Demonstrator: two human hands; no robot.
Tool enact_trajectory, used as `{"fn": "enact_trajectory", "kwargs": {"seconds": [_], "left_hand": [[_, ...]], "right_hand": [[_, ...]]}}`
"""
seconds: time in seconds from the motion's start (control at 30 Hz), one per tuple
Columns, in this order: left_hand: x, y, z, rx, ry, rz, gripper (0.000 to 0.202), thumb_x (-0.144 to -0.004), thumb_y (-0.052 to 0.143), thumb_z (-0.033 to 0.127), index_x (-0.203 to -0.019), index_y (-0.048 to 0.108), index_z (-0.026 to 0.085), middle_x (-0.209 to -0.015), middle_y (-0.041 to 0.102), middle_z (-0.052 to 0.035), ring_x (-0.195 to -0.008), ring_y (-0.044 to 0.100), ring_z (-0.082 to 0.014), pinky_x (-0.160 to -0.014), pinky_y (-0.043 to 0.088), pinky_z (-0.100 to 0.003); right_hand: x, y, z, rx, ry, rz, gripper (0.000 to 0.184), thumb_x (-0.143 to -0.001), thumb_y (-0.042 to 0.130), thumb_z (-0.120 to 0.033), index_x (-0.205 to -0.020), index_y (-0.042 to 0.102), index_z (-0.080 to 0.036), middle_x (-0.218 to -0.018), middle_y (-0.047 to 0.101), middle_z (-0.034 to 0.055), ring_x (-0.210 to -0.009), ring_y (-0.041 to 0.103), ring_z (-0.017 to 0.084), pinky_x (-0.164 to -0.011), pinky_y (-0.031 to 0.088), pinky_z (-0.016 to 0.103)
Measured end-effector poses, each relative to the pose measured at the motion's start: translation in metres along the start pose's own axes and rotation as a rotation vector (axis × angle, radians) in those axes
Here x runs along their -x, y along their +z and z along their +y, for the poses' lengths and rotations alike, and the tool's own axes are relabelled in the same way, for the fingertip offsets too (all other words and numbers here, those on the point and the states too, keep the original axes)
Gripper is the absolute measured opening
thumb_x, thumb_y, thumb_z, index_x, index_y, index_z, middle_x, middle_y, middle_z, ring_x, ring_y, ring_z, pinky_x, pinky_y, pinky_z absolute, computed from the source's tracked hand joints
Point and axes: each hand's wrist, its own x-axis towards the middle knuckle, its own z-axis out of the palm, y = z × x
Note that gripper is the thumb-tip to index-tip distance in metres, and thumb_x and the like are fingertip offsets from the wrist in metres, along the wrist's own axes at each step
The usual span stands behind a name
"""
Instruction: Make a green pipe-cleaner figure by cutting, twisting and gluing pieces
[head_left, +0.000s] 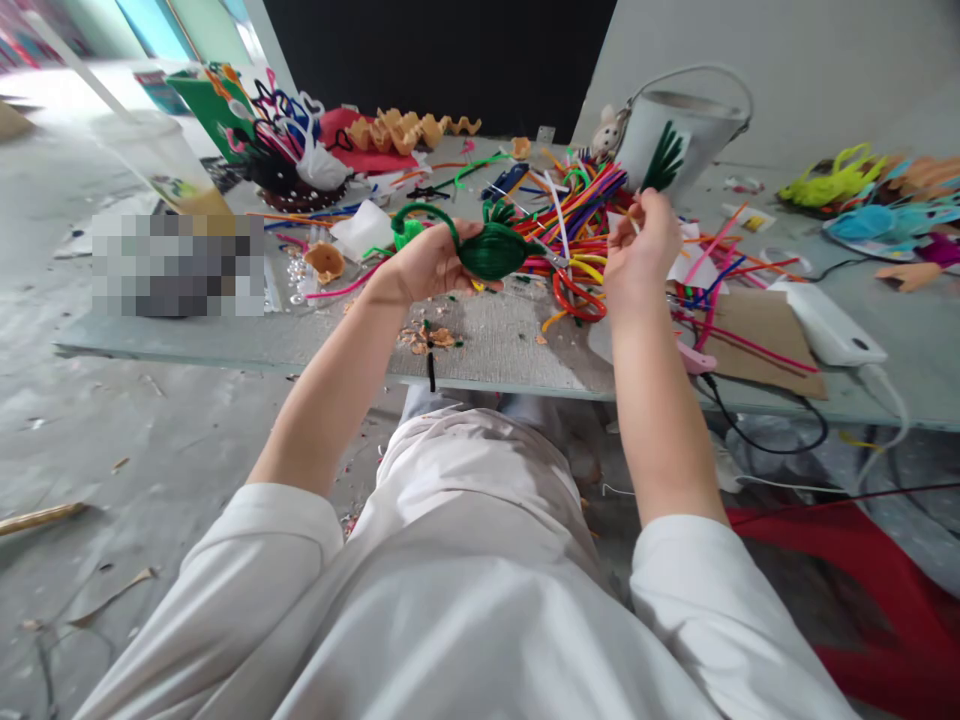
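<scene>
My left hand (427, 262) grips a tightly wound dark green pipe-cleaner ball (491, 250), with a green loop (424, 212) arching from it. My right hand (641, 245) is raised above the table, its fingertips pinching a thin pale strand (634, 224). Below and left of that hand lies a heap of multicoloured pipe cleaners (577, 225). Red-handled scissors (577, 297) rest at the heap's near edge. Both hands are above the worn grey board table (495, 340), and neither touches it.
A metal pail (675, 130) stands at the back. Pipe-cleaner figures (832, 178) lie to the right, near a white power bank (825, 322) with cables and a cardboard sheet (765, 340). Orange cut egg-carton pieces (401, 130) lie at the back left. My knees are under the table's near edge.
</scene>
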Motion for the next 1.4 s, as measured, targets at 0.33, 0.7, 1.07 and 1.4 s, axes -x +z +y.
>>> {"fn": "enact_trajectory", "kwargs": {"seconds": [0.33, 0.7, 1.07, 1.4], "left_hand": [[-0.013, -0.001, -0.008, 0.161, 0.146, 0.053, 0.016, -0.089, 0.059, 0.025, -0.102, 0.059, 0.015, -0.115, 0.072, -0.0075, -0.127, 0.064, -0.0249, -0.106, 0.058, -0.038], [-0.016, 0.007, -0.017, 0.153, 0.229, 0.048, 0.029, -0.082, 0.072, 0.024, -0.098, 0.049, 0.02, -0.108, 0.071, -0.0032, -0.116, 0.07, -0.0213, -0.103, 0.059, -0.042], [-0.02, 0.005, -0.021, 0.042, 0.293, 0.097, 0.05, -0.068, 0.077, 0.02, -0.108, 0.049, 0.02, -0.105, 0.065, 0.0007, -0.11, 0.07, -0.0202, -0.102, 0.056, -0.043], [-0.019, 0.005, -0.021, -0.009, 0.302, 0.102, 0.055, -0.065, 0.079, 0.024, -0.111, 0.05, 0.022, -0.105, 0.064, 0.0006, -0.112, 0.068, -0.0198, -0.099, 0.055, -0.039]], "right_hand": [[0.047, 0.037, -0.014, -0.034, 0.074, -0.089, 0.024, -0.081, 0.065, -0.021, -0.083, 0.043, -0.027, -0.075, 0.064, -0.0049, -0.065, 0.06, 0.01, -0.055, 0.042, 0.025], [0.061, 0.049, 0.009, 0.161, 0.023, -0.299, 0.036, -0.078, 0.072, -0.047, -0.084, 0.043, -0.026, -0.081, 0.067, -0.004, -0.074, 0.071, 0.016, -0.046, 0.044, 0.022], [0.061, 0.049, 0.004, 0.149, 0.15, -0.405, 0.042, -0.072, 0.081, -0.052, -0.085, 0.051, -0.026, -0.083, 0.067, -0.0033, -0.069, 0.07, 0.015, -0.041, 0.037, 0.02], [0.061, 0.05, 0.004, 0.153, 0.169, -0.397, 0.039, -0.072, 0.08, -0.049, -0.079, 0.051, -0.025, -0.072, 0.064, -0.0046, -0.054, 0.061, 0.01, -0.038, 0.034, 0.018]]}}
